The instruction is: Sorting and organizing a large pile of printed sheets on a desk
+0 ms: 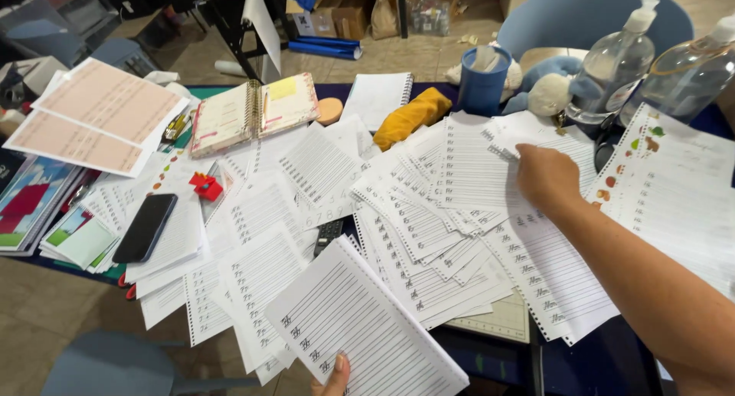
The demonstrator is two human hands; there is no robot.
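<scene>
Head view: left hand (334, 377) pinches the lined sheet (366, 323) by its near edge, low in frame. Right hand (545, 175) presses fingertips on the fanned pile (452, 204), gripping nothing. A careless drag there could slide loose pages off the table (605, 358) or into the phone (145, 227).

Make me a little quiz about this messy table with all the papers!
1. True or false: the black phone lies on lined sheets.
2. Which hand holds the big lined sheet at its bottom edge: A) left hand B) right hand?
3. What colour is the cup near the yellow cloth?

Key:
1. True.
2. A; the right hand rests on the fanned sheets further back.
3. Blue.
</scene>
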